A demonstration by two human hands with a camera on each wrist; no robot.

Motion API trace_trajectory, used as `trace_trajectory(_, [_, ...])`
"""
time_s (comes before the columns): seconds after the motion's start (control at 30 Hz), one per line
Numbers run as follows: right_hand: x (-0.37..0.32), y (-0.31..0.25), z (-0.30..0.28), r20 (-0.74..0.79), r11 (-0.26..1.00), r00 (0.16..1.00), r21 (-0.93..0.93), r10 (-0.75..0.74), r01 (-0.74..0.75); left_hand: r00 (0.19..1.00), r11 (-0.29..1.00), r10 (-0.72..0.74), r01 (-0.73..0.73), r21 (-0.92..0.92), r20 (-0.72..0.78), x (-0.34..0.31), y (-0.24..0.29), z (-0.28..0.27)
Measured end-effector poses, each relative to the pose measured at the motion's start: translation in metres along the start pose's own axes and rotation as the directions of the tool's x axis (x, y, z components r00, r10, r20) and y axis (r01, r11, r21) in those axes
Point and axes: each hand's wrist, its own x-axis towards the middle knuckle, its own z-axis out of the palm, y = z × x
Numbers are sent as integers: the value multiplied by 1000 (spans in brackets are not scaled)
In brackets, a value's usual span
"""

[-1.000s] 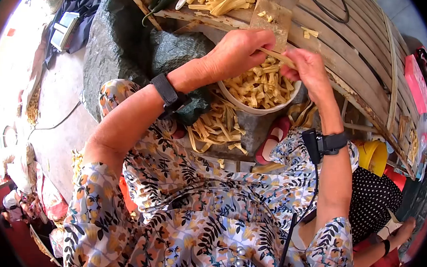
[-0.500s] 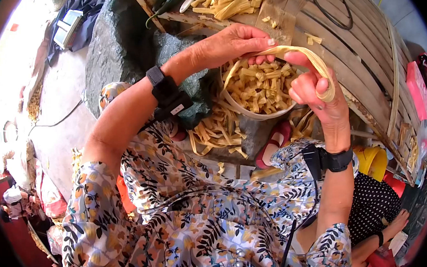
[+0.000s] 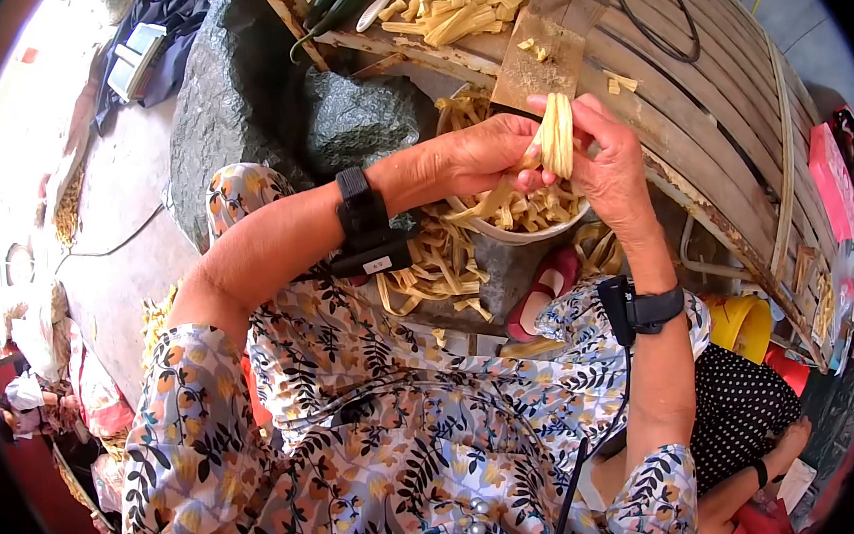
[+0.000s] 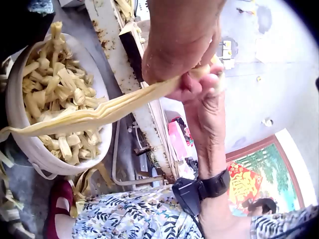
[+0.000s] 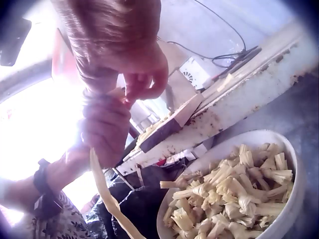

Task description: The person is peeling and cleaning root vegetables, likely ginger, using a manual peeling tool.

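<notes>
1. The strip (image 3: pixel 559 141) is right of centre in the upper half of the head view, gathered in a fold between the 2 hands, above the bucket (image 3: pixel 517 233).
2. The left hand (image 3: pixel 490 156) grips the strip low on the fold's left side, its fingertips close to the other hand's. The right hand (image 3: pixel 613 177) pinches the fold from the right, thumb and fingers bent round it.
3. In the left wrist view, a long tail of the strip runs from the hands toward the left edge, across the bucket's mouth. In the right wrist view, it hangs toward the bottom edge in a loose curve.
4. The strip looks light and pliable: it folds and droops under little load. It probably has some spring, so a loosely held fold might open.
5. Its lengthwise creases suggest it could split or fray if twisted hard; its surface looks matt, probably not very slippery.
6. The best hold is likely at the fold, with 1 hand's thumb and fingertips, leaving the other to guide the tail near its base. Squeezing should be light.
7. The knots (image 4: pixel 60 87) in the bucket, left in the left wrist view, suggest the material takes tight bends without snapping.
</notes>
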Motion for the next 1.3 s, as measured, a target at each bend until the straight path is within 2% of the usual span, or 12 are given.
trace_trajectory(0.03, [3, 5, 1, -86, 954, 982, -262, -171, 143, 986, 999, 11, -5, 35, -168, 2, -1, 2])
trace_trajectory(0.17, [7, 4, 8, -346, 827, 863, -546, -367, 132, 788, 922, 326, -141, 361, -522, 2, 14, 26])
trace_trajectory(0.27, [8, 14, 9, -345, 973, 938, -206, 24, -100, 745, 847, 444, -169, 503, -498, 2, 17, 27])
trace_trajectory(0.4, [10, 14, 5, -180, 973, 963, 148, 202, -177, 797, 797, 456, -166, 581, -397, 0, 18, 20])
trace_trajectory(0.5, [9, 13, 6, -174, 946, 940, 195, 294, -260, 819, 641, 489, -103, 761, -301, -1, 21, 21])
trace_trajectory(0.63, [7, 30, 17, -352, 985, 936, -156, 8, -67, 771, 218, 590, 132, 967, -239, 2, 12, 24])
trace_trajectory(0.73, [7, 26, 18, -339, 917, 907, -382, -250, 110, 738, 332, 601, 118, 936, -307, 2, 10, 16])
trace_trajectory(0.8, [8, 22, 13, -390, 986, 908, -130, -150, 107, 759, 622, 471, 75, 780, -449, 2, 12, 14])
trace_trajectory(0.9, [10, 20, 1, -441, 951, 897, 288, 27, 113, 809, 962, 203, -60, 265, -552, 2, 16, 23])
trace_trajectory(1.03, [13, 23, -27, -477, 843, 828, 538, 293, 12, 870, 990, 10, 60, 127, -492, -3, 20, 18])
trace_trajectory(1.17, [9, 26, -30, -321, 809, 851, 558, 415, -184, 898, 957, 41, 91, 276, -438, -5, 17, 16])
trace_trajectory(1.3, [5, 32, -29, -255, 818, 859, 507, 443, -271, 960, 984, -94, 131, 124, -264, -12, 20, 0])
